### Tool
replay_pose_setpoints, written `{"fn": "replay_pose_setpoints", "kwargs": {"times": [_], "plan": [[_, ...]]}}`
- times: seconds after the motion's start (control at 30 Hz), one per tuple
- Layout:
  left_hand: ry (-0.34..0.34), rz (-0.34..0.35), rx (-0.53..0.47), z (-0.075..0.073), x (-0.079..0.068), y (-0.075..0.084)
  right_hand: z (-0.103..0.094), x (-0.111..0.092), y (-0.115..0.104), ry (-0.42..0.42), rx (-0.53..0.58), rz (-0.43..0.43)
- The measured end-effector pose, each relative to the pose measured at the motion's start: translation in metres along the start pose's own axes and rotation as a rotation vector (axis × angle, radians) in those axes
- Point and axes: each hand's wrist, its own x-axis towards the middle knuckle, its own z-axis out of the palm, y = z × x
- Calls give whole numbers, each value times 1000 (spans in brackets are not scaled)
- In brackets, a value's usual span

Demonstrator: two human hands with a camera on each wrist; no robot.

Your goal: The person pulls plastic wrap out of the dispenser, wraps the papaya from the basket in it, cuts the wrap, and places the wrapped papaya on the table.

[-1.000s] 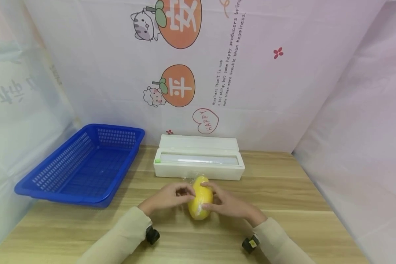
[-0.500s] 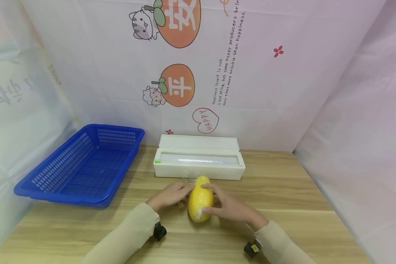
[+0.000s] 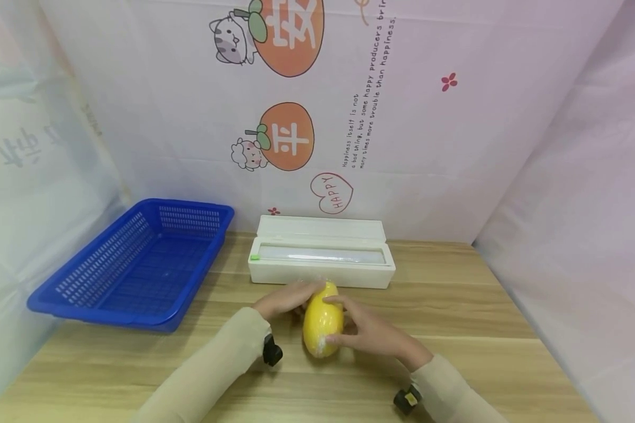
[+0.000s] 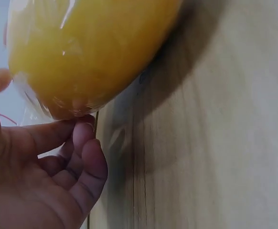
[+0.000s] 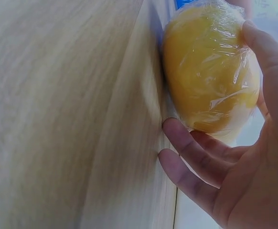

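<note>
A yellow oval fruit (image 3: 323, 323), its exact kind unclear, lies on the wooden table, wrapped in glossy clear cling film. My right hand (image 3: 373, 330) grips its right side, thumb near the near end and fingers farther up. In the right wrist view the thumb lies on the wrinkled film (image 5: 220, 90) and fingers curl at the fruit's side. My left hand (image 3: 288, 297) is at the far-left end. In the left wrist view its curled fingers (image 4: 93, 162) meet the fruit's end and the thumb touches the film's edge; the exact hold is partly hidden in the head view.
Just behind the fruit stands a long white cling film box (image 3: 323, 274), lid raised, with a film roll inside and a green tab at left. A blue slotted basket (image 3: 198, 288) sits at the left. Printed cloth walls (image 3: 418, 153) enclose the table.
My left hand has moved right and forward over the fruit's far end, where loose film stood out earlier. The right hand stays on the fruit, nearly still.
</note>
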Motion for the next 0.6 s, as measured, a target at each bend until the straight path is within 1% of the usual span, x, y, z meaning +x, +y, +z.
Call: {"fn": "replay_pose_setpoints", "kwargs": {"times": [0.07, 0.17, 0.4, 0.6], "plan": [[-20, 1, -14, -1, 3, 1, 0, -1, 0, 0, -2, 2], [-29, 1, -17, -2, 6, 1, 0, -1, 0, -2, 1, 1], [-1, -43, -24, -2, 7, -4, 0, -1, 2, -3, 5, -14], [-8, -43, -58, -2, 7, -6, -1, -2, 1, -7, -13, -21]]}}
